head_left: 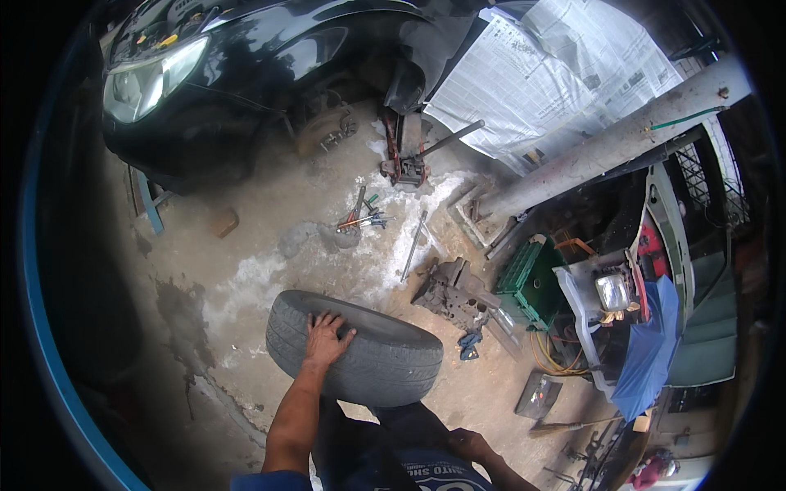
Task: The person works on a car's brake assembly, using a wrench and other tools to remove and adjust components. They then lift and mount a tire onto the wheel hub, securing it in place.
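Note:
A worn black car tire stands tilted on the floor in front of my legs, its tread toward me. My left hand lies on its upper edge with the fingers spread over the sidewall. What is inside the tire's ring cannot be made out. My right hand is down by my right thigh, apart from the tire. Its fingers are dark and partly hidden, so whether they hold anything does not show.
Ahead is a black car with a bare wheel hub and a floor jack. Hand tools and a metal bar lie on the concrete. To the right are a greasy metal casing, a green crate and a slanting post.

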A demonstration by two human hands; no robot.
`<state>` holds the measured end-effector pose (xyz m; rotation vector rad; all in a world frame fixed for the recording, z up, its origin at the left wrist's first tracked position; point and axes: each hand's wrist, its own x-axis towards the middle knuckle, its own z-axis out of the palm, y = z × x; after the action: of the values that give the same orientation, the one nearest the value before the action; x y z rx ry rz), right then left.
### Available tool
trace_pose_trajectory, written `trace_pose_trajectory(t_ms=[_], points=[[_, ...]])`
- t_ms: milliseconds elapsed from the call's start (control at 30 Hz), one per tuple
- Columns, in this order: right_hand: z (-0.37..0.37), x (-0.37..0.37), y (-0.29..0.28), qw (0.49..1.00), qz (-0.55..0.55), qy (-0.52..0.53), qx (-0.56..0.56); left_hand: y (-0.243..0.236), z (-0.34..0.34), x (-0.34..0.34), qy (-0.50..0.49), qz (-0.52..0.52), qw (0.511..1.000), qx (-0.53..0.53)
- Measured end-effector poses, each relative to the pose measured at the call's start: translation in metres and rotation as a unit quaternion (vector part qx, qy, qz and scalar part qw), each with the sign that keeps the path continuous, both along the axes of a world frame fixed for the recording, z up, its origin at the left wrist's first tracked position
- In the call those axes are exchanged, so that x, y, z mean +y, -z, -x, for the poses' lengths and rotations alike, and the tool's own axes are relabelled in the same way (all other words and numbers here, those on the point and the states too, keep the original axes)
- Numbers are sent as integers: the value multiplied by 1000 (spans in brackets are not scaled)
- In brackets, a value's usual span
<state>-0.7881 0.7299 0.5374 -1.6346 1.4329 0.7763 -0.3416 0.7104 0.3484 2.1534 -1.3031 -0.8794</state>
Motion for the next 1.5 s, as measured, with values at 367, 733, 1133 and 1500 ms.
trace_pose_trajectory(t_ms=[367,733,1133,1500], points=[[-91,-39,-19,992,72,-103,23,72,-71,171,-326,-73,939,79],[-202,-120,37,956,-67,-282,-35,123,52,290,-553,-37,820,145],[-246,-171,180,978,-163,-125,-28,89,120,191,-658,-108,727,163],[-297,-192,165,986,-144,-32,-76,42,126,175,-586,-35,776,229]])
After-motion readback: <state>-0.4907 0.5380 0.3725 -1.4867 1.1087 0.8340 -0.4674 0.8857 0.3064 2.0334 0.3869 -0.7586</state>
